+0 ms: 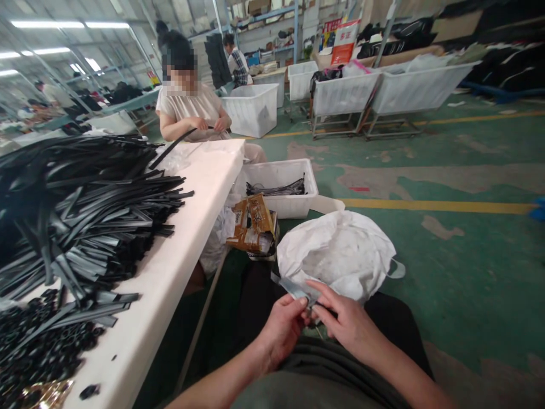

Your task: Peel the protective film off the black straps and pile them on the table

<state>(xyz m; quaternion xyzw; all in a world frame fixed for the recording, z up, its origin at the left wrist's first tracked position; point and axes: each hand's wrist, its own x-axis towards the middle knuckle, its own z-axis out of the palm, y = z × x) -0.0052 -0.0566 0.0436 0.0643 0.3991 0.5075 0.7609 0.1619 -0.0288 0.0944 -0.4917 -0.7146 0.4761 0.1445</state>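
Above my lap, my left hand is closed, its thumb pressed on a flat dark strap with a grey sheen. My right hand meets it from the other side, fingers pinched on the same strap near its end. Whatever small piece lies between the fingertips is hidden. Just beyond both hands is an open white sack with whitish contents. Left of me, a big pile of similar black straps covers much of the table.
Small black rings and gold-coloured metal pieces lie at the table's near end. A torn brown carton and a white bin holding straps stand on the floor. Across the table, a seated co-worker holds a strap. Wheeled tubs stand behind.
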